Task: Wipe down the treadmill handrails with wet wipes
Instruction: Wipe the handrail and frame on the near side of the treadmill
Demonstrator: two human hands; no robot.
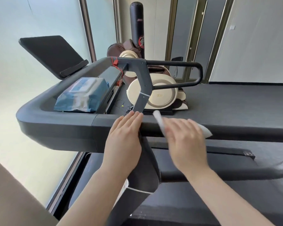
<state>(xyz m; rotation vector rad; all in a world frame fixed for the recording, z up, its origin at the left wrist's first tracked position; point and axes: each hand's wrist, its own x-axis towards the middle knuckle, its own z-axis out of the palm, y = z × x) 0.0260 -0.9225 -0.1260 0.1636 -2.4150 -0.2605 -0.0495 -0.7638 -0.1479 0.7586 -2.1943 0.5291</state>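
Step in hand, as judged: wiping the near handrail (235, 129) of the treadmill, the dark bar running across the view from the console tray to the right edge.

Right hand (185, 141) lies palm-down on the rail with a white wet wipe (158, 121) under it; the wipe shows past the fingers at both sides. The hand is motion-blurred, so I cannot tell whether the fingers are flat on the wipe or curled round it.

Left hand (124, 137) rests on the same rail just left of the right, fingers straight and together, holding nothing; it looks like a brace.

Wipe pack (82, 95), blue, lies in the console tray (33, 110), well within reach.

1 second rail, the looped bar (178, 74) on the far side, appears untouched from here.

Notes for doing this pass well:
- Keep the palm flat so the wipe stays spread.
- Wrap the wipe over the front edge and underside, where grip contact is likely heaviest.
- Use 1 long stroke to the right, overlapping each pass.
- Move the bracing hand off before wiping its patch.
- Take a fresh wipe for the far rail.
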